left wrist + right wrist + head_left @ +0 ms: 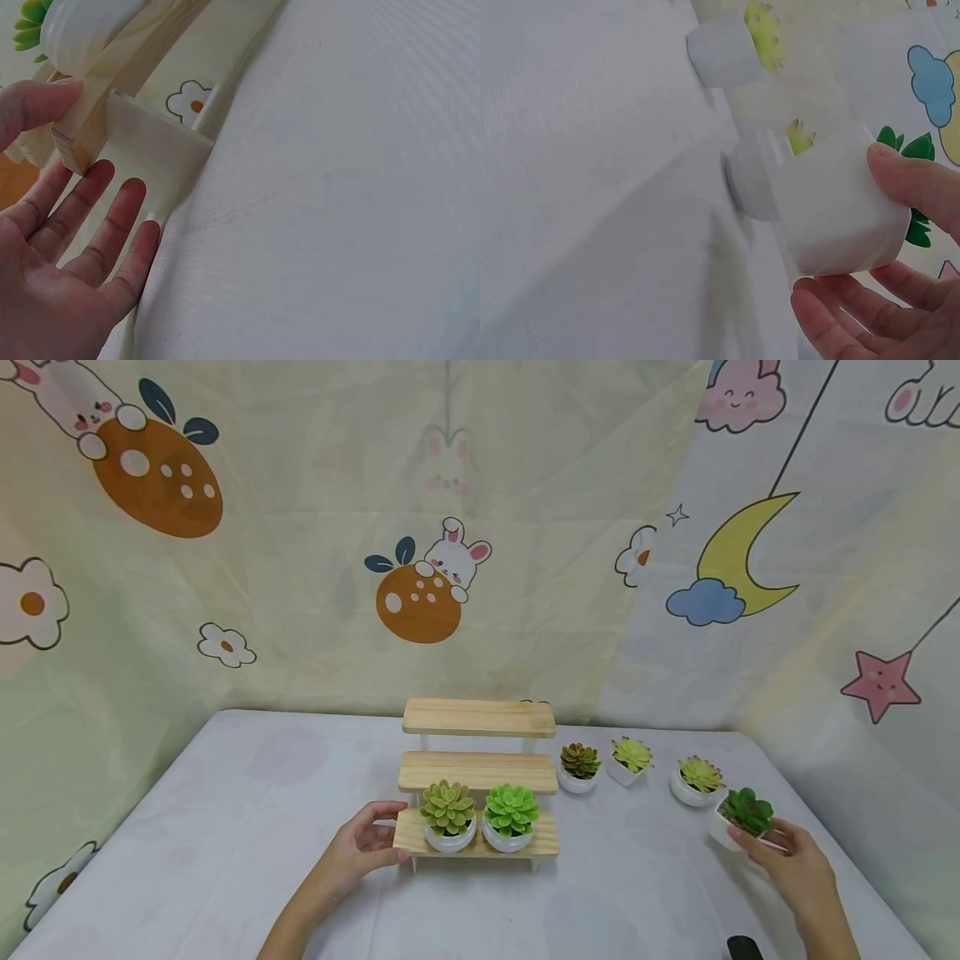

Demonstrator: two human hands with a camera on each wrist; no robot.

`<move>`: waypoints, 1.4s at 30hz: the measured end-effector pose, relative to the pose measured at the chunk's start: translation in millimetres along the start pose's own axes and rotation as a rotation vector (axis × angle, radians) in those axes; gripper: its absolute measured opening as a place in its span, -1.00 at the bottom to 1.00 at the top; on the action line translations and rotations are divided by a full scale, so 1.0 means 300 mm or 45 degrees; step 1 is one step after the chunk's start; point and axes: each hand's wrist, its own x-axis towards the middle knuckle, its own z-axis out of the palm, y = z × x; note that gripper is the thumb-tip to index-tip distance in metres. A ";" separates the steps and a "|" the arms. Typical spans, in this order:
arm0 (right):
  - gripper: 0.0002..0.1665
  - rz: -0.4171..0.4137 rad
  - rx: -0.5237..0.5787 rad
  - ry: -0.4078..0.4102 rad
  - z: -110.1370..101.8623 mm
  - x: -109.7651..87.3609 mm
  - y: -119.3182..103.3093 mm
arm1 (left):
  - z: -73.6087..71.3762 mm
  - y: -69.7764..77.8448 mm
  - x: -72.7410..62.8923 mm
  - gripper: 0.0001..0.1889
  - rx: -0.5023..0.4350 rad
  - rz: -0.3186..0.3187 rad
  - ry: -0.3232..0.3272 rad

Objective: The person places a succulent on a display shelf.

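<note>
A three-tier wooden plant stand (477, 771) stands mid-table. Two potted succulents, one dusty green (448, 810) and one bright green (512, 812), sit side by side on its lowest shelf. My left hand (365, 839) pinches that shelf's left end; in the left wrist view the thumb (45, 105) lies on the board and the fingertips are at its underside. At the right of the table, my right hand (797, 860) holds a dark green succulent (747, 812) by its white pot (844, 206), thumb on one side and fingers on the other. The right wrist view shows the pot tilted.
Right of the stand are a reddish-brown succulent (580, 764), a yellow-green one in an angular pot (631, 756) and another yellow-green one (699, 777) close to the held pot. A black object (744, 947) lies at the front edge. Printed cloth (300, 568) hangs behind the table.
</note>
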 end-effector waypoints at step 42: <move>0.05 -0.438 0.019 -0.061 0.036 -0.390 -0.418 | 0.002 -0.004 0.003 -0.32 0.003 -0.003 0.009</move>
